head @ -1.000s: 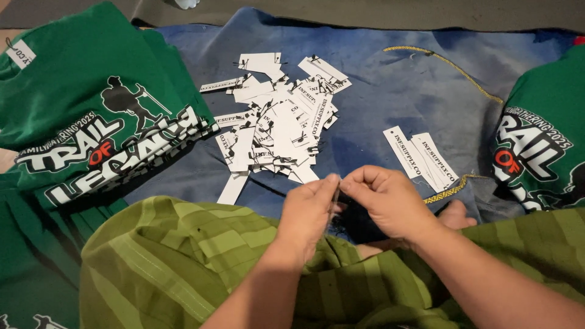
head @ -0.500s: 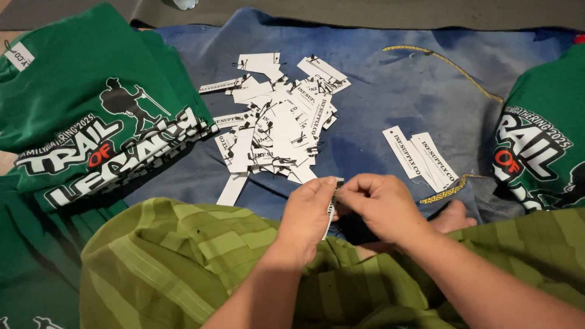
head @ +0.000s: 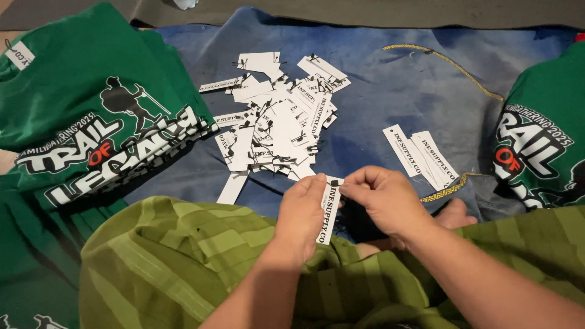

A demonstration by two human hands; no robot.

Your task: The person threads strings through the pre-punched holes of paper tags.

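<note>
**Both hands pinching one white tag**

A green shirt (head: 91, 122) is lying at left, beside a tag pile (head: 274, 122). The left hand (head: 303, 213) and right hand (head: 384, 201) are each closing fingers on a tag (head: 328, 210) above the green cloth (head: 183, 262). Two tags (head: 420, 157) are resting on the blue cloth (head: 378, 79) at right.

A long white tag (head: 329, 210) with black print stands between both hands. A heap of white tags (head: 277, 122) lies beyond; two more tags (head: 420, 157) lie right.

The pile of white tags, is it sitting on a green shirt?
No, the pile of white tags lies on the blue cloth, between the green shirts.
</note>
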